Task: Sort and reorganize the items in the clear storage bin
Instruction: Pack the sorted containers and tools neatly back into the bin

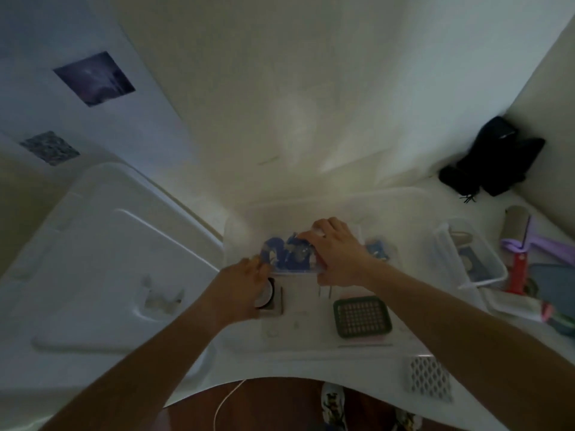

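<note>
Clear plastic storage bin (413, 213) sits mid-bench, and inside it both hands clamp a small blue-patterned clear box (289, 256): left hand (245, 284) at its left end, right hand (336, 256) over its right. A tilted lift could spill it onto the green grid tray (361, 317) nearer.

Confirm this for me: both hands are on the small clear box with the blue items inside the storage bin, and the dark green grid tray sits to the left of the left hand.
One detail is wrong. The head view shows the dark green grid tray on the right, below the right hand, not left of the left hand. Both hands do hold the small clear box inside the storage bin.
</note>
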`<state>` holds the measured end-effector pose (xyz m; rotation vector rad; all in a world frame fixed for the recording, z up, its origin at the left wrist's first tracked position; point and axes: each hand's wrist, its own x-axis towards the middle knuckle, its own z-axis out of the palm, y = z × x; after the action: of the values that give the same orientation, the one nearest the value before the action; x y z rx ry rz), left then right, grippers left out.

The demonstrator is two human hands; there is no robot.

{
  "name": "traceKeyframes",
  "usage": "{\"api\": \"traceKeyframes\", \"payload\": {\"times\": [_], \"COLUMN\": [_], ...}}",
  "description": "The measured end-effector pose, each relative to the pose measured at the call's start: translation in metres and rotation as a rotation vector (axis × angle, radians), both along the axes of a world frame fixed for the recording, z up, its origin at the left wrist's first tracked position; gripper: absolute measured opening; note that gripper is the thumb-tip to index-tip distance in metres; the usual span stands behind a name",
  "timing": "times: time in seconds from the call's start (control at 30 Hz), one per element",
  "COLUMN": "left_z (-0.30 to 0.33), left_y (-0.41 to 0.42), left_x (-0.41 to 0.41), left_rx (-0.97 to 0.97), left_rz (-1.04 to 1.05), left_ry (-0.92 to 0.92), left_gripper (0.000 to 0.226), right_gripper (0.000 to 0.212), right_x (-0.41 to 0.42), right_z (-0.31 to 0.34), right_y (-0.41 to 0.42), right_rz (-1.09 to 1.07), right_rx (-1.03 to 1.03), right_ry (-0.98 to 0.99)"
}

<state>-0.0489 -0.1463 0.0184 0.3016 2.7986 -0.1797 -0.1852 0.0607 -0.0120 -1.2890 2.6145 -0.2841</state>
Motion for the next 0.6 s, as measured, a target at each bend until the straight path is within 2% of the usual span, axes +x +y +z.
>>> {"api": "traceKeyframes", "payload": {"times": [0.07,0.13,0.27,0.4,0.47,0.53,0.6], "left_z": [-0.018,-0.028,-0.040,-0.043,-0.040,-0.035,-0.029], "left_y": [-0.001,-0.002,-0.009,-0.004,0.002,0.007,0.011], "left_x": [0.001,0.001,0.009,0.012,0.006,-0.005,-0.021], "left_rx": [-0.104,-0.120,0.019,0.040,0.033,0.056,0.170], "left_rz": [0.005,0.001,-0.056,-0.052,-0.050,0.019,0.097], "left_ry": [-0.045,-0.029,0.039,-0.048,-0.096,-0.094,0.034], "left_gripper": [0.091,0.087,0.071,0.060,0.064,0.078,0.081], "right_gripper": [0.096,0.094,0.095,0.095,0.095,0.094,0.093], "right_x": [-0.005,-0.011,-0.017,-0.021,-0.022,-0.020,-0.019], "right_z": [-0.014,-0.024,-0.041,-0.049,-0.049,-0.048,-0.047], "right_y": [-0.008,-0.010,-0.011,-0.019,-0.020,-0.017,-0.012], "right_rz": [0.031,0.058,0.120,0.182,0.187,0.164,0.139], "right_rx": [0.008,0.010,-0.033,-0.002,0.032,0.060,0.047], "right_ry": [0.005,0.000,-0.022,-0.013,0.008,0.059,0.073]}}
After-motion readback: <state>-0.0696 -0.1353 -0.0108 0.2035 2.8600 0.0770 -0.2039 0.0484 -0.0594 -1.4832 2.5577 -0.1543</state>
